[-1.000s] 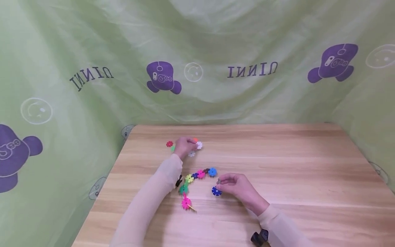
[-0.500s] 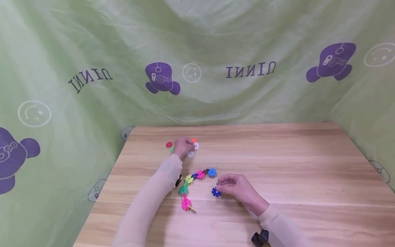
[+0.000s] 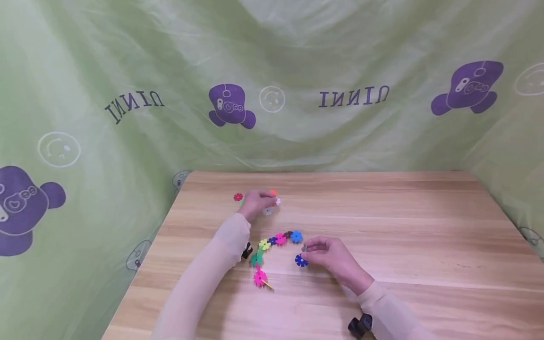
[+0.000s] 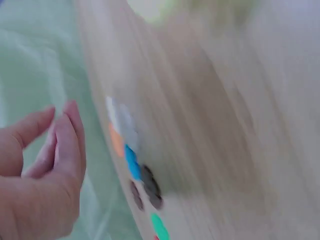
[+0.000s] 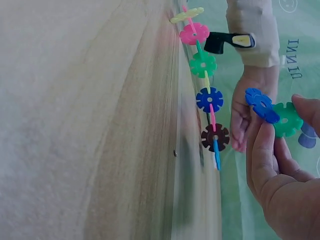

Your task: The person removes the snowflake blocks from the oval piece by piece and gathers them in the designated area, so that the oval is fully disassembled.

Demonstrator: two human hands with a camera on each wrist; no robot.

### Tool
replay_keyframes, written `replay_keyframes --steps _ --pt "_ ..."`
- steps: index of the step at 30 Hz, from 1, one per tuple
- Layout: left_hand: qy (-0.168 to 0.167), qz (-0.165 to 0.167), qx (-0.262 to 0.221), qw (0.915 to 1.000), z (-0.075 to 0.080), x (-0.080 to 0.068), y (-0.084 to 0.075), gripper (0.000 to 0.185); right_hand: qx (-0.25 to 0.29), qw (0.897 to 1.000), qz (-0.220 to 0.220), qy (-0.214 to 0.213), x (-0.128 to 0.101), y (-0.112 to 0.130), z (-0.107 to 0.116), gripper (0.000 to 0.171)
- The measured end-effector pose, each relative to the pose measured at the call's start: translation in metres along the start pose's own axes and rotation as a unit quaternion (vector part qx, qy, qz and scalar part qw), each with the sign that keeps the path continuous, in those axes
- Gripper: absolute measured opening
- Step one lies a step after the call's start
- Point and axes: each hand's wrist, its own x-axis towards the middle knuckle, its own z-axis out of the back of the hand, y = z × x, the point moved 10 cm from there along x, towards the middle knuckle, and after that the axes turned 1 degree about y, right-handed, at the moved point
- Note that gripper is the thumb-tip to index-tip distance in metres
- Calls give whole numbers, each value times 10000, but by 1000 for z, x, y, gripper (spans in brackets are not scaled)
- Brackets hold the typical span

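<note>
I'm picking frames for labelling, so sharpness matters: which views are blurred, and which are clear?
Left wrist view: heavily motion-blurred, the loose pieces smear into streaks beside the left hand. Right wrist view: sharp on the chain and the right hand. Head view: evenly lit and clear, though the pieces look small.

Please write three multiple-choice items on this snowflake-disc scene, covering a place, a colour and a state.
1. Where does the left hand work?
A. among the loose discs at the table's far side
B. on the chain's pink end
C. off the table

2. What colours are the joined pieces held by the right hand?
A. red and white
B. blue disc and green disc
C. both yellow

3. How does the chain of discs lie?
A. lifted in the air
B. resting on the wooden table, curved
C. stacked in a tower

Answers: 1 A, the head view shows it among the scattered pieces; 2 B, the right wrist view shows both colours; 3 B, it lies curved between the hands.
</note>
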Motion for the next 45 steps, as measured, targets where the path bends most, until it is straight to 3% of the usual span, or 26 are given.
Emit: replay_keyframes --steps 3,7,12,14,22,28,36,45 --pt "845 -171 14 9963 -24 -18 -15 35 15 9999 -34 -103 1 0 6 47" --pt "1817 -652 424 9803 -55 -48 -33 38 7 9999 -28 -98 2 0 10 49" --pt "2475 -1181 645 9595 -80 -76 -47 38 36 9999 108 40 1 2 11 50" --pt "2556 -1216 789 9558 -85 -83 -48 38 75 9999 116 59 0 2 11 49" --pt "2656 -841 1174 9532 -99 -96 -44 36 209 9996 177 67 -1 5 13 46" --pt "2728 -826 841 9548 -105 -99 -44 27 347 9986 346 177 0 8 13 46" --pt "2682 -807 548 9584 -105 -97 -47 25 340 9985 417 -70 3 11 18 46" --pt "2352 -633 453 9688 -101 -95 -48 20 366 9986 301 -243 3 12 22 43"
